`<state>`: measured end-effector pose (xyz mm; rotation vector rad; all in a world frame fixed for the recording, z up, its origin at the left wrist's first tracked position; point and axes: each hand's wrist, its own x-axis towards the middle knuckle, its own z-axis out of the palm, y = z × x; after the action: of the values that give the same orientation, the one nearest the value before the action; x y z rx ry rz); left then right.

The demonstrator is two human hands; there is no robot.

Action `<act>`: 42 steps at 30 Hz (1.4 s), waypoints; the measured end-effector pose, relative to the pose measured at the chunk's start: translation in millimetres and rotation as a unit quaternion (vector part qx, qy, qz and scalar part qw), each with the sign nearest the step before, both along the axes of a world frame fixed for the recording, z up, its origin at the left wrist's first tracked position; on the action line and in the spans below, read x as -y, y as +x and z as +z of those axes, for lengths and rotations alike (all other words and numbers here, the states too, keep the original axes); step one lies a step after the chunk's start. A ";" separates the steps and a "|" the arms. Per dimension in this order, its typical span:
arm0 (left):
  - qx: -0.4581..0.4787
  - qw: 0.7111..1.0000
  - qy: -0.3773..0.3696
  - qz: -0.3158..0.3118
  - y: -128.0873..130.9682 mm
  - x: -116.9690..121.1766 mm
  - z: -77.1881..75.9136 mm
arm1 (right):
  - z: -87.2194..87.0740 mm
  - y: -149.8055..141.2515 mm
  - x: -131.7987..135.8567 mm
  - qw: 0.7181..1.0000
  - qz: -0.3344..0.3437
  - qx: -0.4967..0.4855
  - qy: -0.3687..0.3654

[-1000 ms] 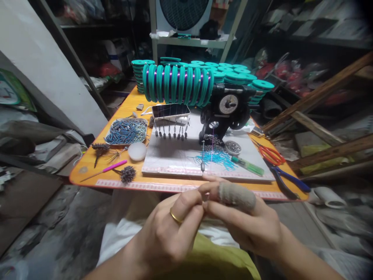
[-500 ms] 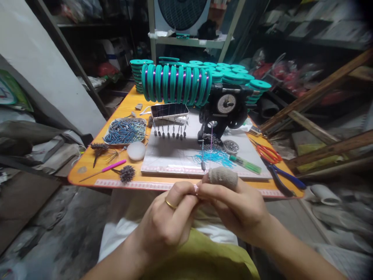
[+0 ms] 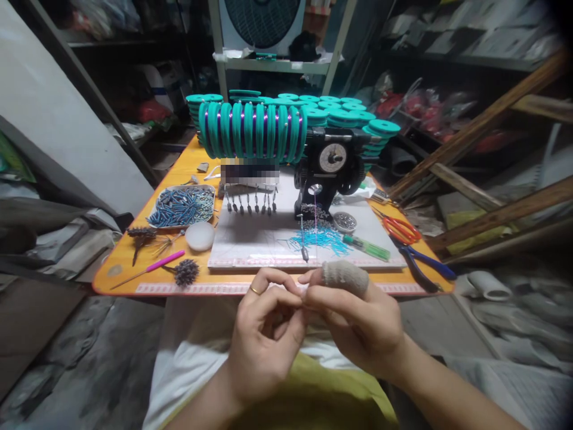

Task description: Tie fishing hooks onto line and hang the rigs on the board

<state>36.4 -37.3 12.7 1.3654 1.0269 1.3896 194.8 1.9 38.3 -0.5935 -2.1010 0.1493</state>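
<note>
Your left hand (image 3: 268, 346) and right hand (image 3: 371, 322) meet fingertip to fingertip in the lower centre of the frame, probably because whatever you are working at is tiny and needs steadying from both sides. It would be at that meeting point, but your fingers hide it, so I cannot tell what they clamp, if anything. Your left fingers curl round with a gap inside the curl; your right ones lie close together, one wearing a cloth sleeve (image 3: 344, 278), likely against rubbing. The green spools (image 3: 253, 131) sit in a row at upper centre, beside the black geared device (image 3: 322, 179), perhaps so their wire can run down freely, and the small weights (image 3: 242, 209) hang below, presumably for tension. Blue pins (image 3: 322, 239) lie on the white board (image 3: 250, 239), seemingly for easy reach

Against the earlier frame, your left fingers have opened out of a tighter bunch, and the spools and board appear further left in the view
</note>
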 end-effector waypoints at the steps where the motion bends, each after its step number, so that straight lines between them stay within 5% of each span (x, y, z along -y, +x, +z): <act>1: 0.030 0.999 -0.012 -0.007 2.5 -0.3 -0.4 | -0.4 1.0 1.3 1.000 0.004 -0.010 0.001; 12: 0.167 0.977 -0.121 -0.061 14.5 -8.0 0.9 | -5.8 16.2 11.4 0.999 0.007 -0.047 -0.002; 20: 0.371 0.873 -0.289 -0.126 24.1 1.6 -1.1 | -21.2 26.4 30.7 0.996 -0.059 -0.071 -0.009; 26: 0.418 0.809 -0.370 -0.184 33.1 2.0 -6.4 | -35.8 42.9 37.7 0.991 -0.120 -0.012 0.051; 30: 0.427 0.791 -0.389 -0.202 36.4 1.0 -7.8 | -38.2 50.6 40.5 0.990 -0.129 0.007 0.061; 34: 0.375 0.829 -0.372 -0.186 34.8 2.1 -7.1 | -34.8 54.0 40.4 0.989 -0.119 0.033 0.086; 37: 0.243 0.917 -0.285 -0.135 27.7 3.1 -7.0 | -29.3 52.8 37.5 0.988 -0.100 0.051 0.107; 40: 0.008 0.996 -0.083 -0.038 17.0 3.1 -6.1 | -25.4 48.2 33.8 0.989 -0.082 0.053 0.111; 42: -0.145 0.985 0.089 0.023 10.1 2.5 -4.3 | -23.9 43.6 31.7 0.993 -0.075 0.025 0.082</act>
<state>46.4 -39.7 8.4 1.7237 1.1488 1.3694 238.4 -29.8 14.4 -0.6585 -2.0827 -0.1245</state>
